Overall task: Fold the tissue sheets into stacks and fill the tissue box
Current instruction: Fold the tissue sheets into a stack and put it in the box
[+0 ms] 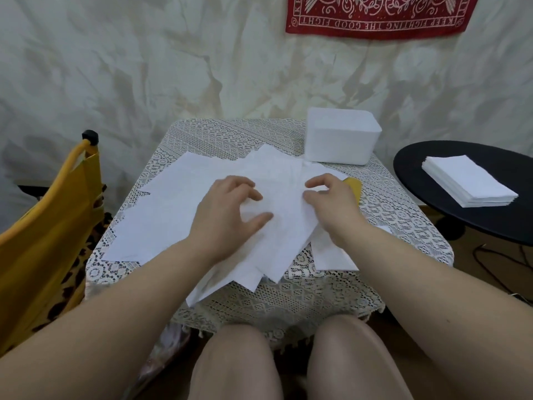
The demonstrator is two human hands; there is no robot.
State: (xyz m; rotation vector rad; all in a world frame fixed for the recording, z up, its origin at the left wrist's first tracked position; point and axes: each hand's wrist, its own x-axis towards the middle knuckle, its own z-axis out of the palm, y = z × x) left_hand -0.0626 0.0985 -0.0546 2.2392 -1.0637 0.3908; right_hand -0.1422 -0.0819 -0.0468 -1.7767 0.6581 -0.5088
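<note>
On the lace-covered table (pixel 288 293), loose tissue sheets (pixel 173 203) were spread beneath both hands, the left hand (pixel 227 209) and right hand (pixel 331 203) held with fingers loosely curled on the top sheet, while the tissue box (pixel 341 137) was placed beyond, nearer the right hand.

Head cam, looks fwd-down, close over table (pixel 288 295); single view.

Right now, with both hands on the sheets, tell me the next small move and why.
Probably pinch the top sheet's edge and lift it free of the pile. Both the left hand and right hand rest with curled fingers on the loose sheets, which lie fanned and unfolded on the table. The box stands behind them.
</note>
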